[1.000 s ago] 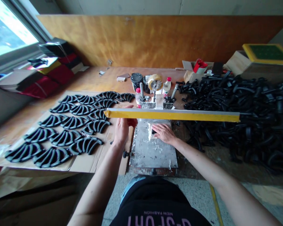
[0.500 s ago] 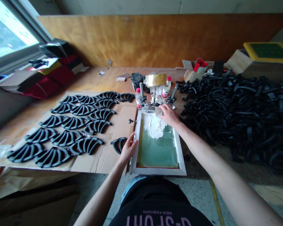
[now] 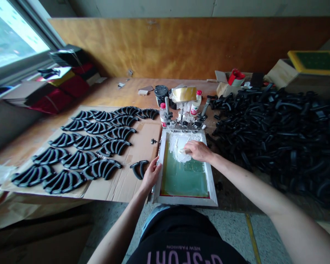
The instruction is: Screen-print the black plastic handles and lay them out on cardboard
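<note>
A screen printing frame (image 3: pixel 213 183) with a green mesh lies flat on the table in front of me. White ink (image 3: pixel 178 143) is smeared over the far part of the mesh. My right hand (image 3: pixel 198 150) grips a small pale squeegee (image 3: pixel 183 150) in the ink; the fingers hide most of it. At the frame's left edge, my left hand (image 3: pixel 153 172) has its fingers curled against the side rail. Beside that hand, a few curved black plastic parts (image 3: pixel 139 168) lie on cardboard. Whatever is under the mesh is hidden.
Rows of curved black parts (image 3: pixel 79 160) cover the cardboard (image 3: pixel 143 139) at left. A large heap of black parts (image 3: pixel 275 128) fills the right side. Behind the frame stand a clamp (image 3: pixel 184 124), red-capped bottles (image 3: pixel 163 114), a dark tub (image 3: pixel 161 96) and a tape roll (image 3: pixel 183 94).
My right hand has drawn the squeegee from the frame's far end towards me, into the white ink. The left hand stays at the frame's left edge.
</note>
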A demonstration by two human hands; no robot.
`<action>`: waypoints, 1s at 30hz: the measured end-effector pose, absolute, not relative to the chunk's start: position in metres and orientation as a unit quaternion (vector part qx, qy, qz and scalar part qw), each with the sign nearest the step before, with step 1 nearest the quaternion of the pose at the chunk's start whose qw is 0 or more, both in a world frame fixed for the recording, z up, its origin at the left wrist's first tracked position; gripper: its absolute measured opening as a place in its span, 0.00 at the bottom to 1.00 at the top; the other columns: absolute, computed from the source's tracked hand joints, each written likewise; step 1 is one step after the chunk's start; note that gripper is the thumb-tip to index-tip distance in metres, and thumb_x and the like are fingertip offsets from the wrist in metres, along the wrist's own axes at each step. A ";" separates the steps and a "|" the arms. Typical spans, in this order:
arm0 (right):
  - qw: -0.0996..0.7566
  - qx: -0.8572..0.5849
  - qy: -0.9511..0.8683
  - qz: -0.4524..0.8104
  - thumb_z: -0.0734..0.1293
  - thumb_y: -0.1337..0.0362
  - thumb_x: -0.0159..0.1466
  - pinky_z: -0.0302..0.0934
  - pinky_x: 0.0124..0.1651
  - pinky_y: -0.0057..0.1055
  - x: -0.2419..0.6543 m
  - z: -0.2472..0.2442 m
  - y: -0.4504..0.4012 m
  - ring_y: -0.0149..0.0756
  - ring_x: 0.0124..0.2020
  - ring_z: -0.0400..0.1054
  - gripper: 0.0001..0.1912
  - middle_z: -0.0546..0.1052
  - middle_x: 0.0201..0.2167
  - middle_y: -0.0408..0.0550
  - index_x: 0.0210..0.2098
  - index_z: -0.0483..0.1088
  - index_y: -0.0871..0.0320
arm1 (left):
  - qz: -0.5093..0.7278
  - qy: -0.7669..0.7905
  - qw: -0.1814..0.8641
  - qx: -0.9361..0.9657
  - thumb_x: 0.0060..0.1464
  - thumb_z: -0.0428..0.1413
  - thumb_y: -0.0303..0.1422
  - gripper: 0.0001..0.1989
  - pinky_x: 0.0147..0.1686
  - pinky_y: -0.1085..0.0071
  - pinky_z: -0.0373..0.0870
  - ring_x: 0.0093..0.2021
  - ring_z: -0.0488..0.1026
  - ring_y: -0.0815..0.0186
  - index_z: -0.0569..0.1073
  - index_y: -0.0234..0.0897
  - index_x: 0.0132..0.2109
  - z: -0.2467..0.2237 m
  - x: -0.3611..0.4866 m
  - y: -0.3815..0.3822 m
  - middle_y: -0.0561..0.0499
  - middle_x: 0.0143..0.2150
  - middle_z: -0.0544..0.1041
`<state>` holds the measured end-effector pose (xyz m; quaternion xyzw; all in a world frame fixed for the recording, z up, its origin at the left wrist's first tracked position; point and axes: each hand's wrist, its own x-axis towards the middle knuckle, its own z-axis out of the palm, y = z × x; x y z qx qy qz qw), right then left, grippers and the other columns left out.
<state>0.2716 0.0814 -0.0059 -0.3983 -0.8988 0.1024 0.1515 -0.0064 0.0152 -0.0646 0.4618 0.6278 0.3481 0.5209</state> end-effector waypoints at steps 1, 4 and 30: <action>0.171 -0.409 -0.892 0.087 0.62 0.75 0.60 0.60 0.42 0.31 0.270 -0.010 0.080 0.40 0.41 0.68 0.11 0.76 0.34 0.48 0.34 0.73 0.57 | 0.349 0.628 0.521 0.460 0.52 0.57 0.48 0.33 0.27 0.74 0.67 0.28 0.73 0.66 0.66 0.38 0.62 -0.064 -0.007 0.015 0.50 0.33 0.77; 0.196 -0.374 -0.903 0.074 0.60 0.77 0.60 0.61 0.48 0.34 0.268 -0.023 0.070 0.42 0.48 0.66 0.15 0.77 0.39 0.52 0.40 0.74 0.59 | 0.348 0.625 0.525 0.462 0.52 0.57 0.48 0.34 0.26 0.74 0.67 0.28 0.72 0.67 0.65 0.39 0.63 -0.064 -0.007 0.014 0.50 0.34 0.77; 0.207 -0.553 -0.800 0.104 0.71 0.66 0.60 0.62 0.52 0.41 0.288 -0.061 0.066 0.42 0.47 0.67 0.13 0.77 0.43 0.50 0.45 0.75 0.55 | 0.588 0.461 0.568 0.345 0.56 0.52 0.52 0.26 0.30 0.72 0.74 0.34 0.77 0.66 0.69 0.38 0.53 0.053 0.046 0.060 0.46 0.40 0.80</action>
